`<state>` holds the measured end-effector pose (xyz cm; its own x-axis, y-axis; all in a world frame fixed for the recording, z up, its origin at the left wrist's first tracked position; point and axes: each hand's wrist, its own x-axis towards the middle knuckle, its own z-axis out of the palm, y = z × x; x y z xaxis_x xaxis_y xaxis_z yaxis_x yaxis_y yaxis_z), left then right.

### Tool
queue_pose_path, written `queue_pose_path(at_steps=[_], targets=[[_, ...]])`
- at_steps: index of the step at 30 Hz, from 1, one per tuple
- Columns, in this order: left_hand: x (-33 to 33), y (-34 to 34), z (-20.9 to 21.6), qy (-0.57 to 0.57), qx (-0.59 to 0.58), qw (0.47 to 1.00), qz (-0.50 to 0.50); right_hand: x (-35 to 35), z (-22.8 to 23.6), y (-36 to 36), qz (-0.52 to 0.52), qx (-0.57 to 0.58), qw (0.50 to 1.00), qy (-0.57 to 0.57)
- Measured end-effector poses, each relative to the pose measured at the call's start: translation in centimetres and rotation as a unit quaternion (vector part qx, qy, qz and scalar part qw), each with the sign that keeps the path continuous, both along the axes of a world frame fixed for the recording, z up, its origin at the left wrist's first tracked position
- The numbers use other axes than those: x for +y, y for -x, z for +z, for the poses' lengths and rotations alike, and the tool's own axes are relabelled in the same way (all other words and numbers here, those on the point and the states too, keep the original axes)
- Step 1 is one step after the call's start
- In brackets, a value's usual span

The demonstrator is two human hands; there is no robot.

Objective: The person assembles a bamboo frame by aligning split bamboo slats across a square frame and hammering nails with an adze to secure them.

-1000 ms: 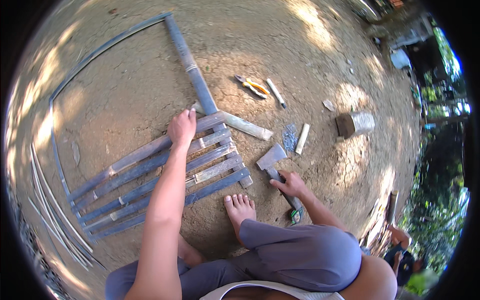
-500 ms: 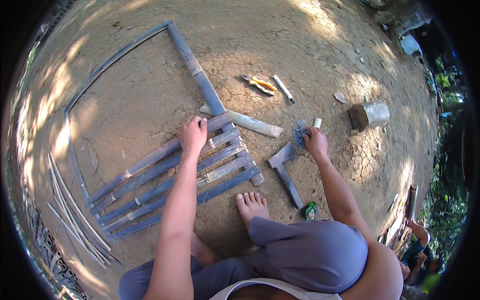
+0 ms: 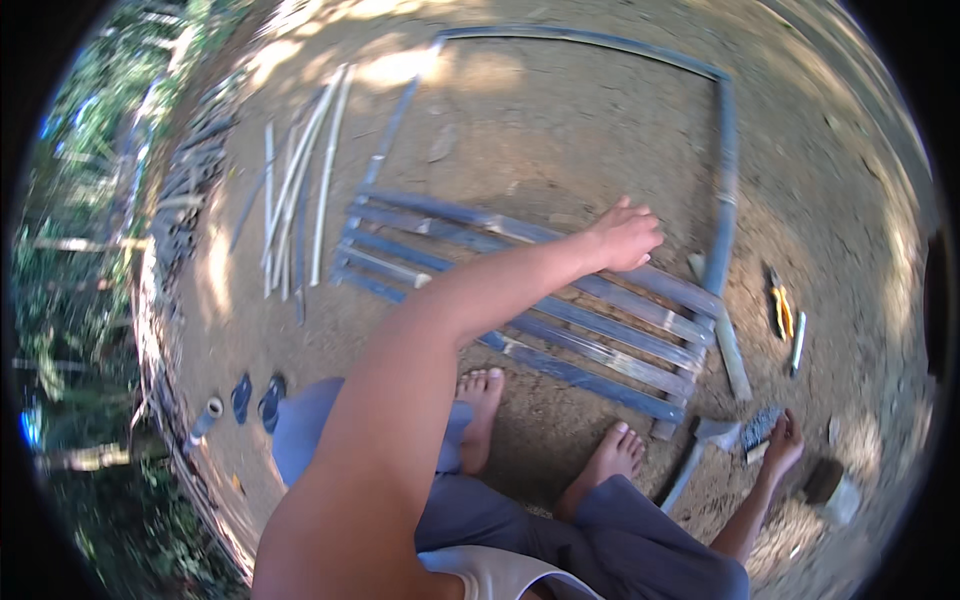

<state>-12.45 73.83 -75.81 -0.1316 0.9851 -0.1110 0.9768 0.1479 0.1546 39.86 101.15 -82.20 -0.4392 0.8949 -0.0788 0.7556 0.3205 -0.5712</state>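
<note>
A lattice of dark bamboo slats (image 3: 600,350) lies on the ground in front of me, joined to a larger bamboo frame (image 3: 728,150). Over the far slat is my left hand (image 3: 628,237), its fingers loosely spread and holding nothing visible. My right hand (image 3: 783,447) is low at the right beside a pile of nails (image 3: 762,427). Its fingertips are pinched together; whatever is between them is too small to make out. A hatchet (image 3: 716,432) with a dark handle lies between the nails and my foot.
Yellow-handled pliers (image 3: 781,308) and a pale marker (image 3: 798,345) lie at the right, near a bamboo piece (image 3: 735,355). A wood block (image 3: 832,490) stands beyond my right hand. Thin strips (image 3: 300,190) and dark sandals (image 3: 270,400) are at the left.
My view has swung left, so the lattice appears turned and the sandals have come into view. My left hand has loosened on the far slat; my right hand has drawn slightly off the nails.
</note>
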Motion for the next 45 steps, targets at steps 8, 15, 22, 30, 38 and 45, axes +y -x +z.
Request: queue_pose_path(at_steps=[8, 15, 22, 30, 38, 45], targets=[[-30.1, 9.4, 7.7, 0.078, -0.036, 0.941, 0.327, -12.9, 20.4, 26.5, 0.201, 0.342, 0.899, 0.183], [-63.2, 1.7, -2.6, 0.031, 0.031, 0.607, 0.794, -31.3, 35.0, 36.8, 0.521, 0.322, 0.624, 0.485], [-75.7, 3.3, -7.6, 0.017, 0.14, 0.491, 0.859, -43.6, 39.3, 43.8, 0.632, 0.206, 0.47, 0.581], [-76.3, 6.8, -4.9, 0.088, -0.14, 0.49, 0.856, -47.3, 38.2, 44.1, 0.619, 0.264, 0.419, 0.609], [-65.1, 7.1, 2.4, -0.414, -0.539, 0.215, 0.702, -45.9, 39.9, 43.1, 0.582, 0.284, 0.473, 0.597], [-35.9, -5.0, 9.8, -0.315, -0.804, 0.266, 0.429, -42.5, 29.2, 48.2, 0.593, 0.019, 0.762, 0.26]])
